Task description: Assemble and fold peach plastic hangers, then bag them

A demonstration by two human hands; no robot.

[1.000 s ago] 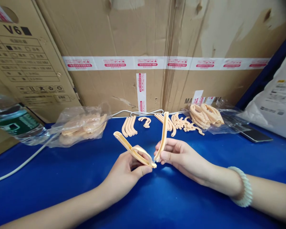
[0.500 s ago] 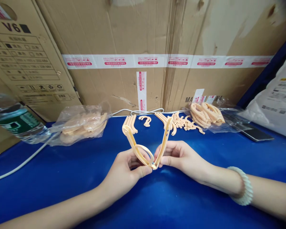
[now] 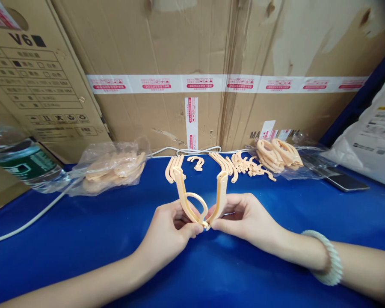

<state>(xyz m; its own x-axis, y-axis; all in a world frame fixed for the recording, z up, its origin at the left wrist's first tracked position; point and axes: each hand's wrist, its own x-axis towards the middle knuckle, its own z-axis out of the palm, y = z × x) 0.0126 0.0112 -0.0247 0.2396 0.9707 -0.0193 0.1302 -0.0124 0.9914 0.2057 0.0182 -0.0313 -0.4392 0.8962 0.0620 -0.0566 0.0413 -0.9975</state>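
Note:
My left hand (image 3: 173, 226) pinches a peach plastic hanger arm (image 3: 181, 188) near its lower end. A curved hanger hook (image 3: 202, 203) loops beside that arm. Closed on a second hanger arm (image 3: 222, 192), my right hand (image 3: 244, 216) keeps it upright. Both arms rise in a V, their lower ends meeting between my thumbs. Whether those ends are joined I cannot tell. Behind them on the blue table lie loose hanger arms in a left group (image 3: 171, 169) and a right group (image 3: 223, 161), with some loose hooks (image 3: 197, 162) between.
A pile of small hanger pieces (image 3: 248, 164) lies at the back right, near a bag of hanger parts (image 3: 285, 154) and a phone (image 3: 348, 179). At left are another bag (image 3: 115, 167), a water bottle (image 3: 28, 164) and a white cable (image 3: 35, 222). Cardboard boxes (image 3: 167, 47) stand behind.
The right arm has turned in my right hand, and its upper end is lower. The left arm now stands steeper, its top shifted slightly right. Both hands keep their hold.

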